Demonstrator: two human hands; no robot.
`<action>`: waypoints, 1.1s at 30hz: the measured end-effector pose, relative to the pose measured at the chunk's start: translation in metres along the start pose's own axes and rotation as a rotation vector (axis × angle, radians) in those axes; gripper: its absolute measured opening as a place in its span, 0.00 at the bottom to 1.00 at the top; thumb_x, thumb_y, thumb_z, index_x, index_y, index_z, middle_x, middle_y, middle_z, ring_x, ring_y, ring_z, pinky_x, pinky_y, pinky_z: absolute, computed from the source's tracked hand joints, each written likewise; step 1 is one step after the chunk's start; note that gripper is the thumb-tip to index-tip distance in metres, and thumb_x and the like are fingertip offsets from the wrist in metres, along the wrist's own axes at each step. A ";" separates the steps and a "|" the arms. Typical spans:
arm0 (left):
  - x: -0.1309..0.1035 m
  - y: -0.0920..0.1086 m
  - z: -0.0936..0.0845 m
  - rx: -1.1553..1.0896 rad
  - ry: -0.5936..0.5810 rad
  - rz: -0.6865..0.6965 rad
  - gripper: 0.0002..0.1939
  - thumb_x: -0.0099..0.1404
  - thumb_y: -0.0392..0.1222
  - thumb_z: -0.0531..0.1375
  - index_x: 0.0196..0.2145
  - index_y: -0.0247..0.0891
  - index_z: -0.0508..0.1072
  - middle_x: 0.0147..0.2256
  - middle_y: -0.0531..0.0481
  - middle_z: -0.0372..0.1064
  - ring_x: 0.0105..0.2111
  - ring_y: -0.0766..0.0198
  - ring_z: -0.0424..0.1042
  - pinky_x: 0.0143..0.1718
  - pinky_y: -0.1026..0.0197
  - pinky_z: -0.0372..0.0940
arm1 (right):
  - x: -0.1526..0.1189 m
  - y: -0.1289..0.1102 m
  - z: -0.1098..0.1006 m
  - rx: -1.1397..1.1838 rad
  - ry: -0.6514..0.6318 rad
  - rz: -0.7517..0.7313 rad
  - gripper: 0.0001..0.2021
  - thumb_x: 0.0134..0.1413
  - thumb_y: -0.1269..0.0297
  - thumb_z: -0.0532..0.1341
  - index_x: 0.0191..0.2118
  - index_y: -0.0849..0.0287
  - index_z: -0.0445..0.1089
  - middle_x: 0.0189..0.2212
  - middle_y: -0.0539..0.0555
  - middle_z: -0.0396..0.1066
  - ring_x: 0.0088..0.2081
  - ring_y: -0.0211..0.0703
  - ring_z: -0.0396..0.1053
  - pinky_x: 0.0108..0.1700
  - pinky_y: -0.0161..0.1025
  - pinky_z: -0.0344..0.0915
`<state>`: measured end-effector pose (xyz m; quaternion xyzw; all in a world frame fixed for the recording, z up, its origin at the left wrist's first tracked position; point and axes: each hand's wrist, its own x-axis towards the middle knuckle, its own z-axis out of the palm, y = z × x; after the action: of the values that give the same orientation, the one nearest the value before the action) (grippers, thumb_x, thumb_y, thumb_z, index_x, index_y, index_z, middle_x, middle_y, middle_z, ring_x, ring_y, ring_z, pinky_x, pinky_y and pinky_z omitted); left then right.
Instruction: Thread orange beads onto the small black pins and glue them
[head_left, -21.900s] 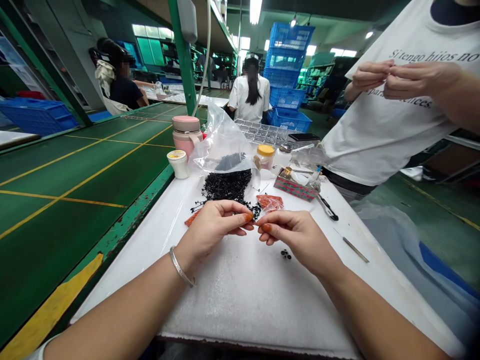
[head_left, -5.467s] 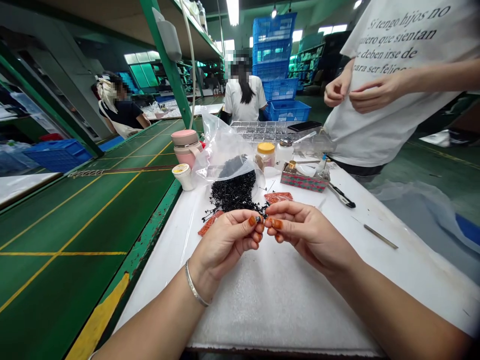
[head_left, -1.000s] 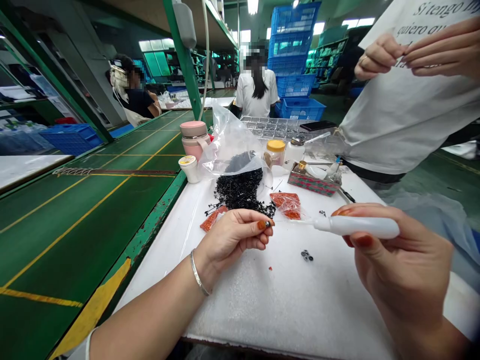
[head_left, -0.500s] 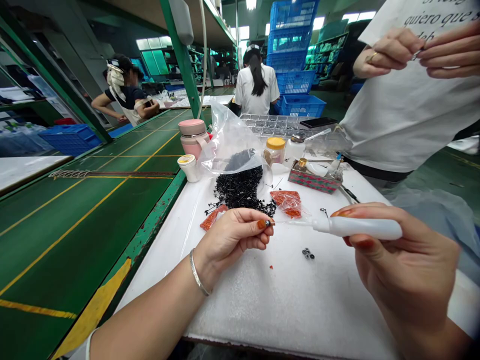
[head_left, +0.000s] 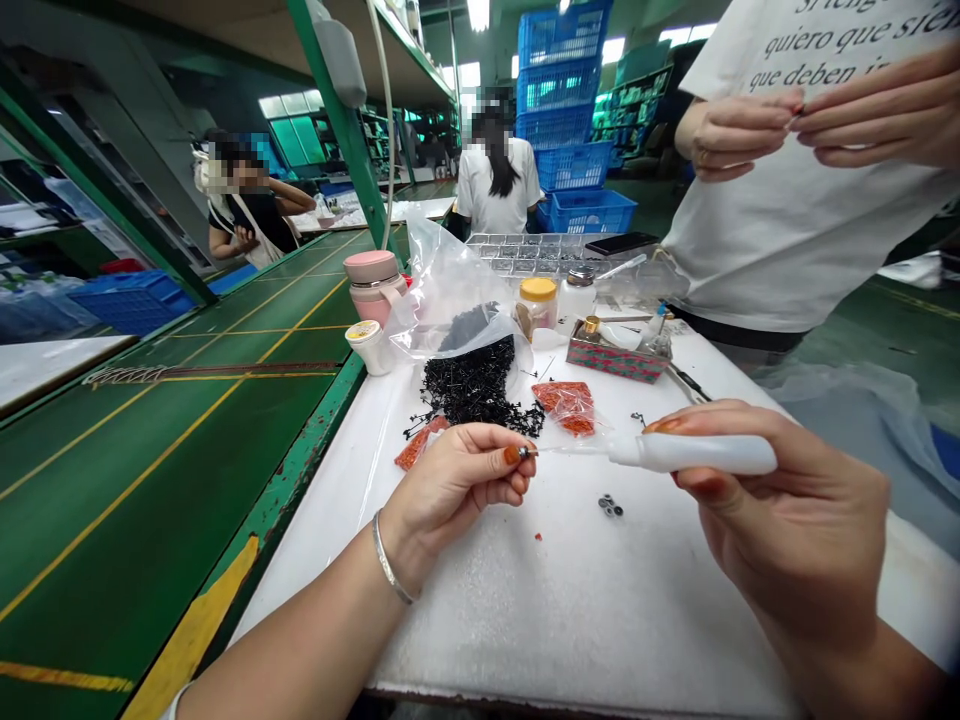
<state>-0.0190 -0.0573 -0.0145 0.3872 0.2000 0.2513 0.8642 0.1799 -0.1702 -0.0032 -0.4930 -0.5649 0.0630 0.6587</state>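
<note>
My left hand (head_left: 472, 475) pinches a small dark part (head_left: 526, 453) between thumb and forefinger; its exact kind is too small to make out. From the right, my right hand (head_left: 787, 520) grips a white squeeze bottle (head_left: 697, 455), lying level, with its thin clear nozzle pointing left. The nozzle's tip reaches the small part, though I cannot tell whether they touch. Below the nozzle, several small dark rings (head_left: 610, 505) lie on the white tabletop (head_left: 570, 610). Behind my left hand is a heap of black pin-like parts (head_left: 472, 385) spilling from a clear plastic bag (head_left: 439, 275).
Bags of orange bits (head_left: 566, 405) lie near the heap. Behind stand a pink mug (head_left: 371, 285), a white tub (head_left: 365, 345), a yellow-lidded jar (head_left: 537, 305) and a patterned box (head_left: 619, 358). A green conveyor (head_left: 172, 480) runs along the left. At right, a co-worker's hands (head_left: 795, 125) hold something tiny.
The whole view has shifted slightly, with most things sitting a little further left. My hands keep the same hold on the small part and the bottle. The person at far left has raised an arm.
</note>
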 end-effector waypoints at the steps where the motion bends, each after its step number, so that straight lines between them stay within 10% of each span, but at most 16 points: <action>1: 0.000 0.000 0.000 0.002 0.003 0.001 0.04 0.56 0.34 0.68 0.30 0.30 0.79 0.26 0.49 0.73 0.23 0.72 0.72 0.25 0.72 0.68 | 0.000 0.000 0.000 0.001 -0.006 0.001 0.09 0.48 0.66 0.68 0.38 0.52 0.76 0.34 0.49 0.73 0.36 0.39 0.68 0.30 0.34 0.64; 33: 0.000 0.001 0.001 0.046 0.002 0.005 0.04 0.56 0.34 0.68 0.30 0.30 0.78 0.25 0.49 0.72 0.21 0.73 0.70 0.24 0.72 0.66 | 0.000 -0.003 0.003 -0.049 0.046 -0.049 0.07 0.47 0.63 0.69 0.35 0.52 0.76 0.32 0.49 0.74 0.35 0.43 0.69 0.32 0.38 0.64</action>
<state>-0.0191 -0.0571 -0.0130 0.4071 0.2056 0.2489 0.8544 0.1756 -0.1702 -0.0014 -0.4963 -0.5629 0.0217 0.6606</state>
